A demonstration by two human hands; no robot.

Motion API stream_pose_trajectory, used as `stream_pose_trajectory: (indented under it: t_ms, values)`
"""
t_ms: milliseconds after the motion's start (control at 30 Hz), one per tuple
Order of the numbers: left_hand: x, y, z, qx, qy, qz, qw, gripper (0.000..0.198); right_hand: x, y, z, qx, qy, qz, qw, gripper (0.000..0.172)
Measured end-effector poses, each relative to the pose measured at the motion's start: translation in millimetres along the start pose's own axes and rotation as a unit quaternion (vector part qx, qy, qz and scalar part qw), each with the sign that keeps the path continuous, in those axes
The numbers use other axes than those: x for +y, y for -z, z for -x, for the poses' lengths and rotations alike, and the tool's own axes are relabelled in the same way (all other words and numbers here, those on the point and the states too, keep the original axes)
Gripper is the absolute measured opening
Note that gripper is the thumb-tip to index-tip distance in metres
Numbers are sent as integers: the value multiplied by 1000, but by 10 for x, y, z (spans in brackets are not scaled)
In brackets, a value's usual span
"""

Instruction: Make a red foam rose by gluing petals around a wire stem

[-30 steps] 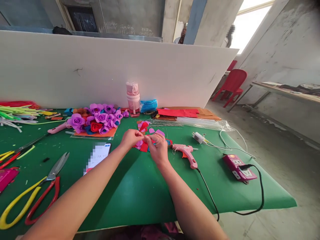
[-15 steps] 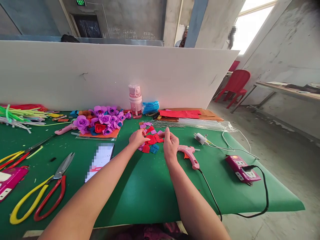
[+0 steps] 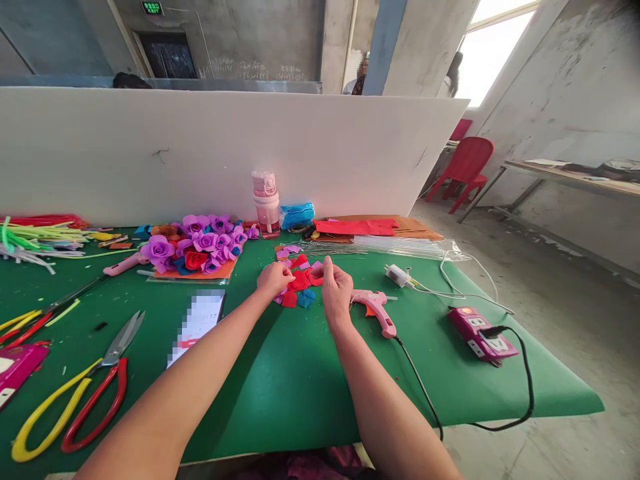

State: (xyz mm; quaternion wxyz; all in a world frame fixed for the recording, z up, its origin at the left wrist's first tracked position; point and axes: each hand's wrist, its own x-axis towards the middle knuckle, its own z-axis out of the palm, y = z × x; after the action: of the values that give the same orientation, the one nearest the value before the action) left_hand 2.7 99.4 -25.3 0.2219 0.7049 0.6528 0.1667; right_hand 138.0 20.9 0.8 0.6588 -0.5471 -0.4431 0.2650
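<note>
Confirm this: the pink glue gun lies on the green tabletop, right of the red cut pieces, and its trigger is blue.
The trigger is orange, not blue, as the head view shows. The pink glue gun does lie on the green tabletop, right of the red cut pieces.

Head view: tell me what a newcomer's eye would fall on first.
Probably the heap of purple flowers, toward the back left of the green table. Next, perhaps, the big scissors at the near left, then the red pieces between the left hand and right hand.
</note>
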Motion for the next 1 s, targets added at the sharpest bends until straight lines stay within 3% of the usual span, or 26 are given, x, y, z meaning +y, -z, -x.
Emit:
stream_pose_trajectory:
  t_ms: [267, 433, 533, 700, 833, 1000]
  values:
    - [9, 71, -22, 28, -15, 57, 998, 17, 14, 0, -16, -1, -13, -11, 1000, 56]
    - [65, 242, 85, 27, -38, 133, 990, 19, 117, -17, -58, -16, -10, 21, 1000, 41]
    - [119, 321, 244, 18, -57, 173, 983, 23, 173, -58, -54, -65, -53, 9, 996, 39]
    - [143, 380, 550, -18, -73, 283, 956, 32, 201, -114, -11, -158, -147, -134, 967, 34]
    - [90, 448, 712, 21, -22, 369, 929, 44, 143, -98, 30, -188, -154, -171, 955, 30]
    - [84, 488, 817, -26, 16, 443, 896, 40, 84, -163, 121, -242, -129, -158, 948, 29]
